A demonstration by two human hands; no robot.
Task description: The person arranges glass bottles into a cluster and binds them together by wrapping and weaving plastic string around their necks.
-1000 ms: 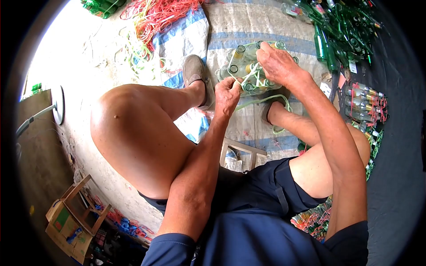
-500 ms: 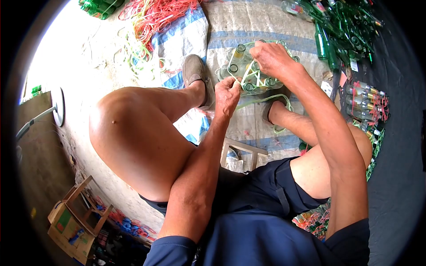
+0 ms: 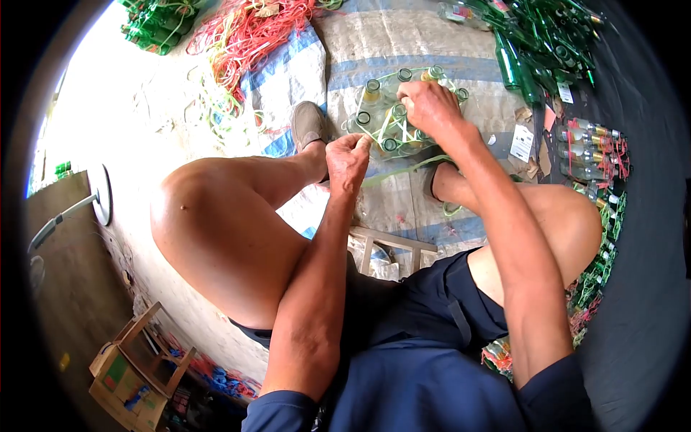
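Note:
A bundle of clear glass bottles stands upright on the sheet between my feet, with pale green plastic strap around and across the necks. At the bundle's near left side, my left hand pinches a length of this strap between thumb and fingers. My right hand is over the far right part of the bundle, its fingers closed on strap among the bottle necks. The fingertips partly hide their hold. A loose tail of strap trails toward my right foot.
Green bottles lie piled at the upper right. Tied clear bottles are at the right. Red strap is heaped at the upper left near bundled green bottles. A wooden stool stands between my legs; a fan is at the left.
My left hand has drawn a little left and toward me with the strap. The right hand stays over the bottles, slightly lower in view. The view has shifted slightly.

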